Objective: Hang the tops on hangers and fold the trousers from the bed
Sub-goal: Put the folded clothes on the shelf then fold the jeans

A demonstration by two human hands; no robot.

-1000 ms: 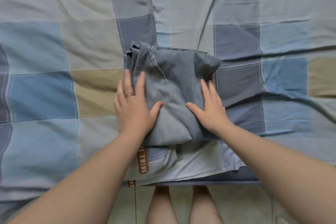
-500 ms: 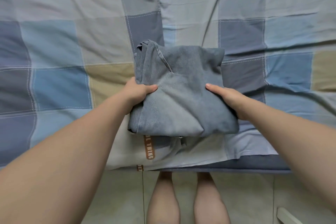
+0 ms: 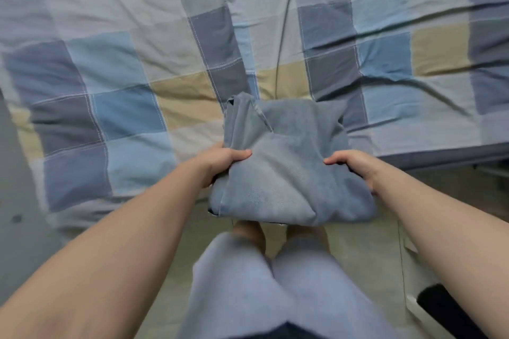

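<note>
folded trousers [image 3: 289, 170] are gripped at opposite edges, between left hand [image 3: 220, 162] and right hand [image 3: 355, 166], thumbs on top.

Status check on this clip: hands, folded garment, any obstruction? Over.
Left hand and right hand each grip a side of the folded grey-blue cloth trousers. Bundle held over near edge of checked patchwork bedspread. No obstruction seen.

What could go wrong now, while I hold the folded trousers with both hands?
The folded trousers are held only at the sides, by the left hand and the right hand; the middle may sag and the fold open.
Their near part is over the floor, past the bed edge; a slip could drop them there.
</note>
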